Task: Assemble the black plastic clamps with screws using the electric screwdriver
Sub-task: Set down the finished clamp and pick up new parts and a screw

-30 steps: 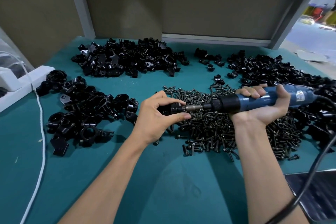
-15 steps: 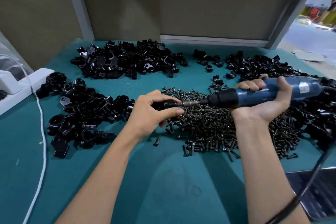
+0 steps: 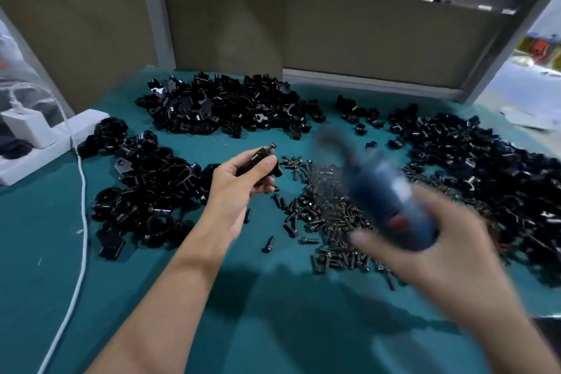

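Teal table (image 3: 273, 328) spreads wide under both grips. Three big black piles on it: the right clamp heap (image 3: 485, 179) beyond the right grip (image 3: 446, 255), the back clamp heap (image 3: 224, 109) well behind the left grip (image 3: 239, 185), and the left clamp heap (image 3: 145, 191) just left of it. The screw heap (image 3: 321, 218) sits between the two grips. The right grip, blurred, wraps the blue electric screwdriver (image 3: 385, 191), nose up and away, apart from the clamp. The left grip clutches a black clamp (image 3: 258, 162) above the table, with a screw (image 3: 272, 147) poking from its top.
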Motion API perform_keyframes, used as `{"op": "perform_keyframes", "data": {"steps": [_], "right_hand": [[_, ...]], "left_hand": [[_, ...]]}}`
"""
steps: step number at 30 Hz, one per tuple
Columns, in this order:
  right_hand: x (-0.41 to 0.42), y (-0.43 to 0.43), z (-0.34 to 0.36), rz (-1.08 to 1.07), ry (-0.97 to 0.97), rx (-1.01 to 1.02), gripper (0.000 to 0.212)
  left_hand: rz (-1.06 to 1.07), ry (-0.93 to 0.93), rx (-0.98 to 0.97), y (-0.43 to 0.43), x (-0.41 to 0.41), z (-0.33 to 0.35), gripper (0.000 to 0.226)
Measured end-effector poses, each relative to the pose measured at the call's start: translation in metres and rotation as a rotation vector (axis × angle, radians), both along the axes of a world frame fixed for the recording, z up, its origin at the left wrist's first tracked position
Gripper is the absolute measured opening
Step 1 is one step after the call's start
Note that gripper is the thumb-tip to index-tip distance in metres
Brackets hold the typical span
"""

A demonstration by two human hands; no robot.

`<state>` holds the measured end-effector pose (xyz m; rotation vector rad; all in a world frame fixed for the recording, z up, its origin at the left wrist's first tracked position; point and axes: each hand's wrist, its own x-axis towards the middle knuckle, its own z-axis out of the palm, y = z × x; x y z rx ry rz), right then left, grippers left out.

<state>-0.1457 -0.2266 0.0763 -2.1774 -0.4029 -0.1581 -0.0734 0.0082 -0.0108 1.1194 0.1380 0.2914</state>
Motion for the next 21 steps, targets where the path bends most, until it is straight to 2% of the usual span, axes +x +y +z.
{"op": "perform_keyframes", "data": {"steps": [3, 8, 12, 15, 18, 19, 21], "right_hand": [[-0.014, 0.016, -0.037, 0.098, -0.086, -0.388, 0.052], [-0.016, 0.013, -0.075, 0.098, -0.274, -0.647, 0.076], [-0.014, 0.010, -0.083, 0.079, -0.414, -0.698, 0.079], [0.004, 0.018, -0.070, 0.070, -0.463, -0.607, 0.073], [0.044, 0.043, -0.042, 0.094, -0.290, -0.291, 0.062], [0.059, 0.054, -0.035, 0.094, -0.213, -0.172, 0.056], [0.080, 0.074, -0.029, 0.115, -0.192, -0.093, 0.030]], "left_hand": [[-0.007, 0.010, -0.014, -0.001, 0.001, 0.000, 0.018], [-0.030, 0.013, -0.020, -0.001, -0.002, 0.002, 0.018], [-0.042, 0.008, -0.014, -0.001, -0.002, 0.003, 0.019], [-0.091, 0.000, 0.014, 0.001, -0.003, 0.003, 0.022], [-0.172, -0.031, 0.127, 0.002, -0.005, 0.004, 0.029], [-0.193, -0.039, 0.177, 0.001, -0.006, 0.004, 0.032], [-0.220, -0.051, 0.252, -0.001, -0.006, 0.003, 0.034]]}}
